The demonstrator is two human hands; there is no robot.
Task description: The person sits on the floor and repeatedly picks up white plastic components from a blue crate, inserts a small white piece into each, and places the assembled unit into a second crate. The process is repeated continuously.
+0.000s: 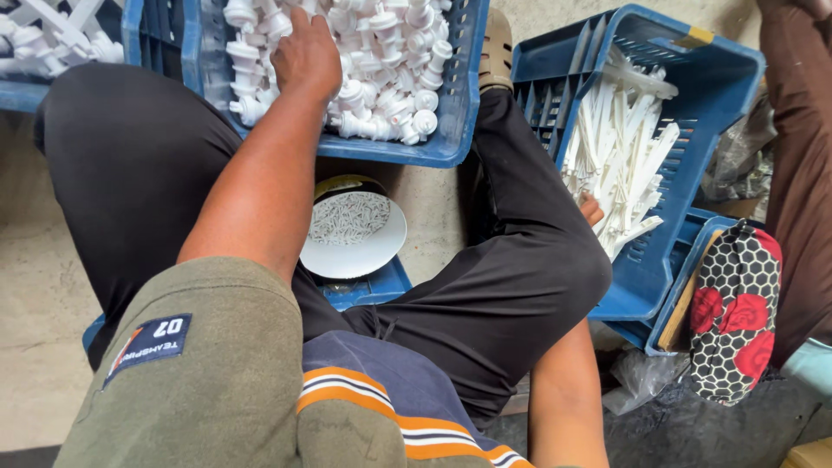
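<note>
Crates, blue: three. Front crate: heap of white caps, too many to count; left hand plunged in, grip hidden. Right crate: white sticks, uncounted; right hand at its near edge, mostly hidden. One plate of pins.

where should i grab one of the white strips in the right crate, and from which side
Take a strip near its upper end, from above. The strips lean in a loose fan against the tilted blue crate, so their tops stick out free while the lower ends are buried. The right hand sits at the pile's lower edge.
</note>
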